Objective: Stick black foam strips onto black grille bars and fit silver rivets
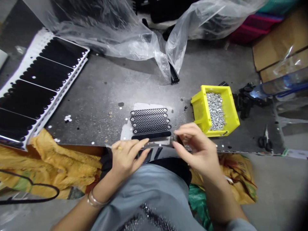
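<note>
Several black perforated strips [150, 120] lie side by side on a pale sheet [126, 131], small metal pieces visible at their ends. In front of them is a smooth black strip [154, 135]. My left hand [127, 157] rests by the table's front edge, fingers stretched and thumb apart, index fingertip close to the smooth strip. To the strips' right, my right hand [197, 146] is raised with bent fingers, thumb and index tips apart; I make out nothing between them. Beyond it stands a yellow bin [198, 109] of small shiny metal pieces [216, 110].
At the left lies a white sheet [31, 51] bearing rows of black strips [53, 67]. Clear plastic [134, 41] hangs over the back, with black strips [174, 75] poking out. Scissors [265, 139] and a blue-clear tool [284, 85] are at the right.
</note>
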A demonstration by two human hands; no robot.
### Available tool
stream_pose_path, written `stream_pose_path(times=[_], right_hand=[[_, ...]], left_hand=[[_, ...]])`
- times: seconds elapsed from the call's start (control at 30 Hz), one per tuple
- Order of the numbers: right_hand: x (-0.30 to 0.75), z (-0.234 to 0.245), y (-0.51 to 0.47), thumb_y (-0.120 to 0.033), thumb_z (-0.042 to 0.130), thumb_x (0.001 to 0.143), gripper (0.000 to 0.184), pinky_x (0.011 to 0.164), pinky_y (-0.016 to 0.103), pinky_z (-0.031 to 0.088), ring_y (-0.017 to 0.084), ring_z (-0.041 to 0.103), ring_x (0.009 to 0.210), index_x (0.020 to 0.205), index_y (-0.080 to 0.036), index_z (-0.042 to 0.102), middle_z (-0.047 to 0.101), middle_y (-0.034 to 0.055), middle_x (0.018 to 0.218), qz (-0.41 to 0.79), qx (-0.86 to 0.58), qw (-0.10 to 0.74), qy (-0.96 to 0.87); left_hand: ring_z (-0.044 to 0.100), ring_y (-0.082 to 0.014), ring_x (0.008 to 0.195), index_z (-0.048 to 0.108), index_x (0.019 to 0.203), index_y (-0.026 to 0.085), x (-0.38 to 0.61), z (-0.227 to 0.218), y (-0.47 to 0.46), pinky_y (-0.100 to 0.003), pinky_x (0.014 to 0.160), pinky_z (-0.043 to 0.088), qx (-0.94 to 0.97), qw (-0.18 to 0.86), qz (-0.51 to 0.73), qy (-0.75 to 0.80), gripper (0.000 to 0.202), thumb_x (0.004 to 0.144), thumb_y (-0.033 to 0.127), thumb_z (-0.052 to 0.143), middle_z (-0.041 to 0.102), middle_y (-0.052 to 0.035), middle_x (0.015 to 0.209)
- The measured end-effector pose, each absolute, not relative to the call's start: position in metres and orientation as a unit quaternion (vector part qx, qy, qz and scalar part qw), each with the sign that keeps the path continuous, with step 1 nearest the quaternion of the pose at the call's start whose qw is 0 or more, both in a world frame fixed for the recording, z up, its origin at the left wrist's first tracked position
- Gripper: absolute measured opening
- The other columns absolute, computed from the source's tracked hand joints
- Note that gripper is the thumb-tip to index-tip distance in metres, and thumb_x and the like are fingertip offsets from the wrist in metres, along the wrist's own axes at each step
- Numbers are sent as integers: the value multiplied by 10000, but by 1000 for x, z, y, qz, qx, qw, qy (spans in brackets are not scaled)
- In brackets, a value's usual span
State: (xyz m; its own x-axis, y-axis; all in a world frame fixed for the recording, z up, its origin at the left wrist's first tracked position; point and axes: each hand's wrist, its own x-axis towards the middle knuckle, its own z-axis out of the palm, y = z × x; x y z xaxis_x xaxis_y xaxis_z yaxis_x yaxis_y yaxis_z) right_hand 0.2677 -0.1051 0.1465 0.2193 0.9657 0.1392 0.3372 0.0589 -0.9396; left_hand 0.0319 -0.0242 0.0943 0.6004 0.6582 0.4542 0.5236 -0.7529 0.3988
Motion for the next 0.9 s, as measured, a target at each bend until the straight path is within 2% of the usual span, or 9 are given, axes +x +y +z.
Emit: stream_pose_path(times=[0.1,0.2,0.3,0.53,0.7,0.77,0.9], right_hand=[[249,137,-67,-162,586,1023,365,882,362,576,182,662,1015,1374,-254,624,680,79,1145,202,-588,362,-695],[237,122,-43,-205,621,1019,214,883,387,544,198,662,978,1218,-204,701,749,77,1119,155,-525,328,-770],[235,114,-34,-222,653,1002,121,845,377,535,201,641,953,1087,-191,732,763,75,1098,159,-508,319,-784],[232,116,-30,-213,661,992,138,825,368,550,203,618,952,1104,-184,737,761,84,1106,176,-510,308,-784],[250,129,-41,-272,694,974,206,863,382,567,219,657,997,1146,-169,743,729,118,1120,173,-558,285,-760],[266,133,-49,-260,707,967,196,846,349,575,197,680,969,1143,-182,746,718,94,1060,214,-601,298,-710],[289,126,-58,-188,695,961,100,697,280,555,146,687,830,1019,-224,767,721,30,941,264,-622,365,-640]], left_hand=[[693,-230,965,666,1124,234,21,106,-11,-420,980,327,833,155,302,436,145,982,266,663,770,-42,1017],[688,-214,954,704,1030,264,14,114,6,-429,1003,318,801,229,256,490,86,1003,263,623,783,-1,977],[690,-197,914,741,974,284,15,113,16,-429,995,314,788,290,231,492,118,999,278,626,789,33,920],[680,-175,866,746,880,292,22,103,20,-414,1000,300,760,352,250,485,99,955,284,682,774,69,841],[669,-177,848,710,796,268,23,103,24,-404,985,313,744,380,244,492,125,918,296,705,741,66,807],[668,-181,849,706,785,267,22,104,25,-409,990,309,743,386,238,492,135,915,306,700,737,64,800],[666,-184,836,703,781,266,22,102,28,-408,972,325,751,383,237,484,154,919,333,690,745,56,812]])
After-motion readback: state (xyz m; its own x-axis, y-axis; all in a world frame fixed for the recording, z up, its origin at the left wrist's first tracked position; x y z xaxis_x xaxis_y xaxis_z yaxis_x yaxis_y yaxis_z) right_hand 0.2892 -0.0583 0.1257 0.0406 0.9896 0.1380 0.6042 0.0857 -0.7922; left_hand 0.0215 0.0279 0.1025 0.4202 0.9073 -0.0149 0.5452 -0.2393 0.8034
